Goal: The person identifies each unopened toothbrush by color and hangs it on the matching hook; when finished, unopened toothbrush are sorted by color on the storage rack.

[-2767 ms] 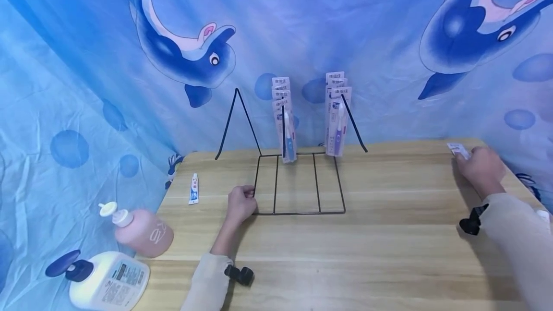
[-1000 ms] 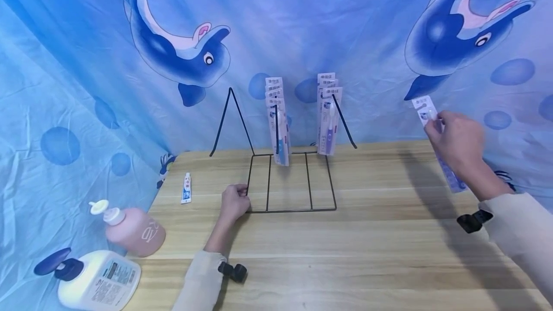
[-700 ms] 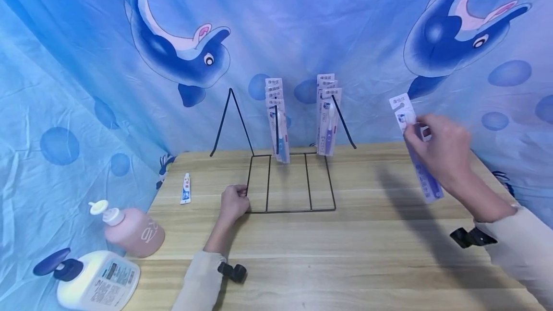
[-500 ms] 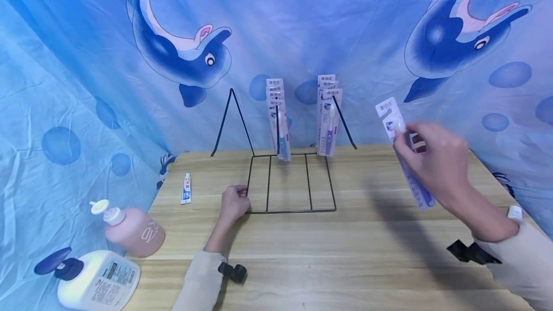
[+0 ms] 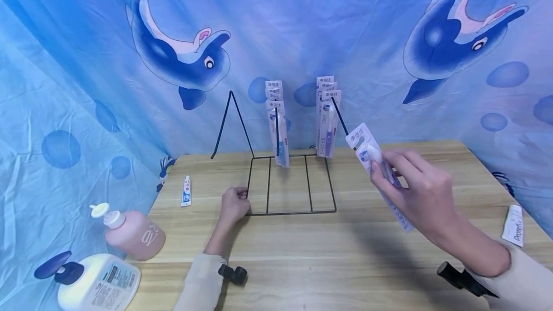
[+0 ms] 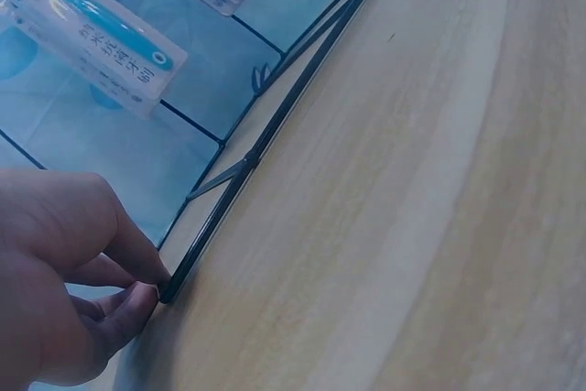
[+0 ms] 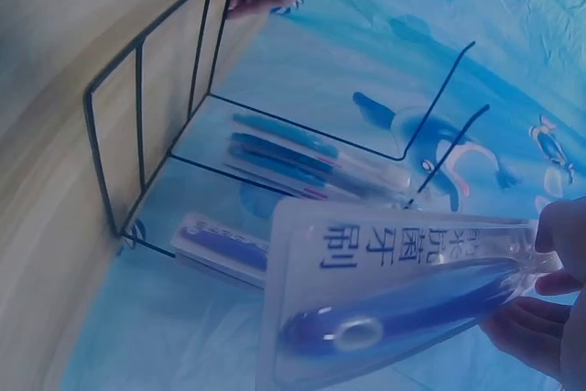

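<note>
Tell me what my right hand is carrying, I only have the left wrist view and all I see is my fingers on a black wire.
Observer: Your right hand grips a packaged toothbrush, tilted, with its top toward the wire rack.
Operator: Does anything hang on the rack already?
Observer: Yes, two bunches of toothbrush packs hang from its prongs, one mid-rack and one to the right.
Operator: What's left of my left hand?
Observer: A small toothpaste tube lies on the table, apart from your left hand, which pinches the rack's front left corner.
</note>
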The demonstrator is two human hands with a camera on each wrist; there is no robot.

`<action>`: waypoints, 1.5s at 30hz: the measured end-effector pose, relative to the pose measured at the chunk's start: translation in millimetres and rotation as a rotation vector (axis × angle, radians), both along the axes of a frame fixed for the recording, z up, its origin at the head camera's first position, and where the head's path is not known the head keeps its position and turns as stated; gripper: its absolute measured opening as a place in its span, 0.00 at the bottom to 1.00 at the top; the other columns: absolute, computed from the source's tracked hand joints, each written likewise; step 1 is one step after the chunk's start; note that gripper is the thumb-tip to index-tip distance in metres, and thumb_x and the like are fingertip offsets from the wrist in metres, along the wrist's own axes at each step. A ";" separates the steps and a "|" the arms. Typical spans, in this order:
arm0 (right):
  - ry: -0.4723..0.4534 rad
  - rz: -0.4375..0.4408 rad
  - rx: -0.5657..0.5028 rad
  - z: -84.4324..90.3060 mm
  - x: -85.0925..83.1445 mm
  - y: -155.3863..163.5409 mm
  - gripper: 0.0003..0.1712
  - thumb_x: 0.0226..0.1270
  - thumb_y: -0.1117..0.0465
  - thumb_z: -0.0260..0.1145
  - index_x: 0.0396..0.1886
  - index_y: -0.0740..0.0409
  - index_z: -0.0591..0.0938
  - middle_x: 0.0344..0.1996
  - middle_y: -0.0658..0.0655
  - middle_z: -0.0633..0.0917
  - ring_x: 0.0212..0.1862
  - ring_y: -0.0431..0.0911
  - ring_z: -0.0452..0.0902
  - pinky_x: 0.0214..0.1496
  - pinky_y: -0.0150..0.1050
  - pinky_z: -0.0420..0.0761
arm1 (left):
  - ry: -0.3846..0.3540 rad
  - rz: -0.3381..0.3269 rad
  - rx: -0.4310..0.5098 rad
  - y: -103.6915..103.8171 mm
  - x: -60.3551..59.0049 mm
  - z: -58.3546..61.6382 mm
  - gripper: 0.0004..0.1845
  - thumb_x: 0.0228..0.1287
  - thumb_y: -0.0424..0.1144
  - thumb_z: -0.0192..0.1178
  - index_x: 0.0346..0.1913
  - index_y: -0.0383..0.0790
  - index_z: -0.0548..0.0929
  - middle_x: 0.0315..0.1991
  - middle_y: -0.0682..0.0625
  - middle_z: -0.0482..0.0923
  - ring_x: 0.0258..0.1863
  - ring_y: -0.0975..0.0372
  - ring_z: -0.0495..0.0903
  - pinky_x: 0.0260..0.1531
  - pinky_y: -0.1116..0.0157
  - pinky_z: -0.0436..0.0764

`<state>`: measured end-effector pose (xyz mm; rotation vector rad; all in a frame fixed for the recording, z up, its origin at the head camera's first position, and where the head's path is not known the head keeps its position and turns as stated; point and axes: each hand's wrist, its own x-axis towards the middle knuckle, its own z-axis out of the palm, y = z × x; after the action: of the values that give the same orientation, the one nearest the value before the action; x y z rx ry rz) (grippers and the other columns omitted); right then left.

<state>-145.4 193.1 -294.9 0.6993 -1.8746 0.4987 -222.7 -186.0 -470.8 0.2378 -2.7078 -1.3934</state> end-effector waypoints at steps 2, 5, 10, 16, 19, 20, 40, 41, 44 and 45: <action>-0.005 0.001 0.003 -3.2 0.8 0.0 0.22 0.66 0.53 0.58 0.29 0.69 0.85 0.26 0.62 0.85 0.17 0.46 0.78 0.12 0.39 0.76 | 0.000 -0.002 0.003 0.7 0.3 0.1 0.28 0.44 0.18 0.49 0.53 0.23 0.81 0.39 0.40 0.82 0.40 0.52 0.80 0.45 0.58 0.83; -0.012 -0.004 0.016 -9.5 1.0 0.5 0.21 0.66 0.53 0.58 0.29 0.68 0.85 0.26 0.62 0.85 0.19 0.48 0.80 0.13 0.41 0.79 | 0.003 -0.007 0.000 1.7 0.4 0.3 0.27 0.45 0.18 0.49 0.53 0.23 0.81 0.39 0.40 0.82 0.40 0.52 0.80 0.45 0.58 0.84; -0.057 0.005 0.020 -22.0 -4.7 -0.9 0.20 0.65 0.53 0.59 0.31 0.67 0.86 0.28 0.61 0.85 0.23 0.52 0.82 0.16 0.46 0.81 | 0.008 -0.013 -0.003 2.4 -0.1 0.9 0.27 0.46 0.18 0.50 0.53 0.23 0.81 0.40 0.39 0.82 0.41 0.52 0.80 0.46 0.58 0.84; -0.180 0.011 -0.016 -32.4 -32.0 -11.9 0.11 0.61 0.59 0.63 0.33 0.64 0.81 0.26 0.59 0.79 0.21 0.46 0.74 0.14 0.39 0.76 | 0.017 -0.011 -0.003 1.5 0.3 2.4 0.26 0.46 0.18 0.50 0.53 0.22 0.81 0.39 0.39 0.82 0.40 0.52 0.80 0.45 0.58 0.84; -0.235 0.008 -0.061 -37.2 -54.7 -22.8 0.10 0.58 0.64 0.68 0.36 0.66 0.80 0.27 0.59 0.76 0.24 0.48 0.74 0.17 0.39 0.78 | 0.024 -0.007 -0.006 0.7 0.4 2.5 0.26 0.45 0.18 0.50 0.52 0.22 0.81 0.38 0.39 0.82 0.39 0.51 0.80 0.44 0.58 0.84; -0.248 0.004 -0.080 -38.6 -62.4 -26.7 0.11 0.57 0.65 0.69 0.37 0.66 0.79 0.27 0.59 0.75 0.24 0.48 0.73 0.17 0.39 0.77 | 0.023 -0.004 -0.005 0.7 0.5 2.6 0.26 0.45 0.18 0.50 0.52 0.22 0.81 0.38 0.39 0.82 0.39 0.51 0.80 0.44 0.58 0.84; -0.310 0.005 -0.331 -46.9 -140.9 -53.6 0.09 0.64 0.62 0.64 0.31 0.62 0.73 0.27 0.59 0.71 0.31 0.51 0.65 0.24 0.40 0.67 | 0.013 -0.006 0.003 7.1 -0.9 2.2 0.26 0.45 0.18 0.51 0.52 0.23 0.82 0.38 0.39 0.83 0.39 0.52 0.81 0.45 0.58 0.84; -0.317 -0.002 -0.337 -46.7 -142.5 -53.8 0.09 0.64 0.62 0.64 0.31 0.62 0.73 0.27 0.59 0.71 0.31 0.52 0.65 0.24 0.40 0.67 | 0.010 -0.006 0.005 7.5 -1.3 1.9 0.26 0.46 0.18 0.51 0.52 0.23 0.82 0.39 0.40 0.83 0.40 0.52 0.81 0.45 0.58 0.84; -0.326 -0.017 -0.352 -46.1 -146.3 -55.1 0.09 0.64 0.62 0.64 0.31 0.61 0.73 0.28 0.58 0.71 0.32 0.52 0.65 0.26 0.40 0.66 | 0.012 -0.009 0.004 8.1 -1.7 0.8 0.26 0.45 0.18 0.51 0.52 0.23 0.82 0.39 0.40 0.83 0.40 0.52 0.81 0.45 0.58 0.84; -0.328 -0.020 -0.355 -46.1 -147.1 -55.5 0.09 0.64 0.62 0.64 0.31 0.60 0.73 0.27 0.58 0.71 0.32 0.52 0.64 0.26 0.40 0.65 | 0.012 -0.008 0.002 8.3 -1.7 0.4 0.26 0.46 0.18 0.51 0.52 0.23 0.82 0.38 0.40 0.83 0.40 0.52 0.81 0.45 0.58 0.84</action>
<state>-292.5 137.6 -341.1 0.3771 -2.0171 0.9520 -224.3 -177.7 -470.3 0.2179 -2.7008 -1.3954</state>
